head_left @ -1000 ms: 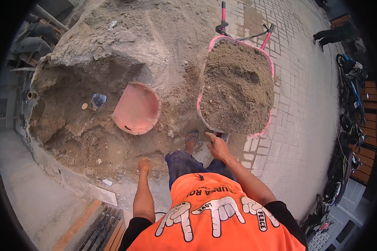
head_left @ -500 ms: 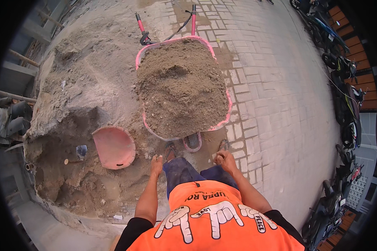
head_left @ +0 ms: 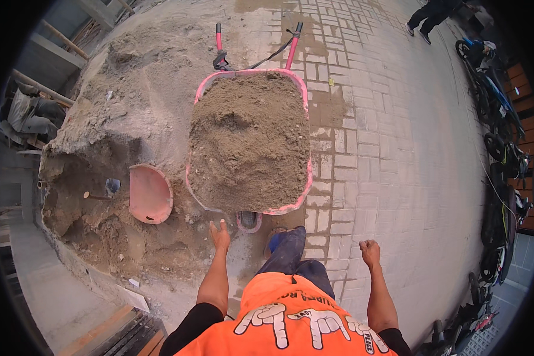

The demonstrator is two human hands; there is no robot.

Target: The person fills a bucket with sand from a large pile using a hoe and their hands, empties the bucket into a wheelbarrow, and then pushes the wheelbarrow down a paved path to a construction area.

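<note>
A pink wheelbarrow stands in front of me, heaped with damp brown sand. Its two handles point away from me, and its front wheel shows at the near end. My left hand hangs just short of the wheelbarrow's near left corner, fingers apart, holding nothing. Out to the right, over the paving, my right hand has its fingers curled in with nothing visible in them. Neither hand touches the wheelbarrow. A pink scoop-like pan lies on the sand to the left.
A large sand pile spreads along the left, dug out near a wooden stick. Brick paving runs to the right, with several parked motorbikes along its edge. Another person's legs show at the far right.
My body has turned and stepped to the right of the wheelbarrow's near end. My right hand has swung outward to the right, and another person's legs have come into view.
</note>
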